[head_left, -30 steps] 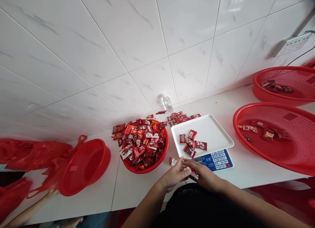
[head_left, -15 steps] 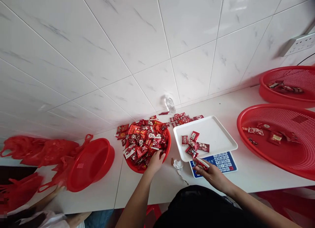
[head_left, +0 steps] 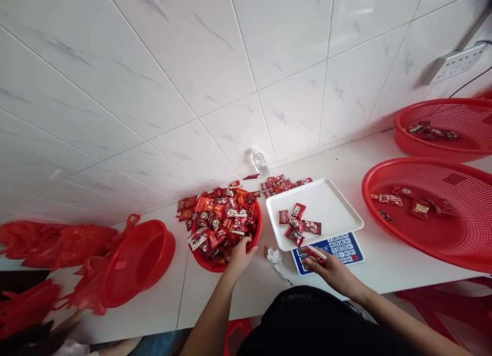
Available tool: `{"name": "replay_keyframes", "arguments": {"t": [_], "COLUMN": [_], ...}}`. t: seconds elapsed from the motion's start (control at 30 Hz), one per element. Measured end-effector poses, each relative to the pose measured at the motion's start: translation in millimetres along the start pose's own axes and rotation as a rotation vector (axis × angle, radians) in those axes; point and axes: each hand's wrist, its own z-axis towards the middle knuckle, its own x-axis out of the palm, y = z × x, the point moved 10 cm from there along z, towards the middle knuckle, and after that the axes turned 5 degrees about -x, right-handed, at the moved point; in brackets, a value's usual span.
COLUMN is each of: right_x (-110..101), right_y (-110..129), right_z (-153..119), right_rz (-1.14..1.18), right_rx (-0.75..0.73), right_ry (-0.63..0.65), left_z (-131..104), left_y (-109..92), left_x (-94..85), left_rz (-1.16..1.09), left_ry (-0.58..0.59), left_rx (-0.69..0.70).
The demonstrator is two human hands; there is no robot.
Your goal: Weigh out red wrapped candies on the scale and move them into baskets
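parted from the right hand [head_left: 325,268], the left hand [head_left: 240,258] half-curls at the heaped basket [head_left: 260,220], hold unclear, leaving the other clasping a packet [head_left: 315,254] near the bench's [head_left: 388,276] front edge.

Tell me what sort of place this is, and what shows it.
Probably a small workroom or shop back room handling wrapped sweets: a red basket heaped with small wrapped packets, a keypad scale under a white tray, and red plastic bags.

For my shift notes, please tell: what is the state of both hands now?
Left hand: at the basket; grip cannot be told.
Right hand: closed, holding red-wrapped candy.
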Motion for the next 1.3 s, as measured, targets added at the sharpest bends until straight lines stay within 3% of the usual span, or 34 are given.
{"name": "replay_keyframes", "arguments": {"t": [0.23, 0.4, 0.5, 0.6, 0.7, 0.93, 1.03, 1.3], "right_x": [0, 0, 0, 1, 3, 3, 1, 2], "right_y": [-4, -3, -1, 2, 3, 1, 0, -7], "right_z": [-1, -2, -1, -1, -2, -6, -9, -9], "right_rz": [0.054, 0.036, 0.002, -0.013, -0.034, -0.044, -0.022, -0.007], "right_rx": [-0.044, -0.045, -0.043, -0.064, -0.076, -0.074, -0.072, -0.049], "right_ry": [-0.001, 0.003, -0.001, 0.001, 0.0, -0.005, -0.024, -0.033], "left_z": [-3, 2, 2, 3, 5, 10, 10, 15], "left_y": [14, 26, 15, -10, -34, -65, -74, -99], "left_x": [-11.8, -25.4, -28.5, -13.9, 14.1, 69.6, 77.6, 78.2], "left_rz": [-0.142, -0.275, -0.312, -0.355, -0.41, -0.432, -0.264, 0.066], "left_ry": [-0.018, -0.156, -0.22, -0.162, -0.056, 0.117, 0.132, 0.075], "left_rx": [-0.023, -0.093, -0.09, -0.034, -0.002, 0.036, 0.094, 0.284]}}
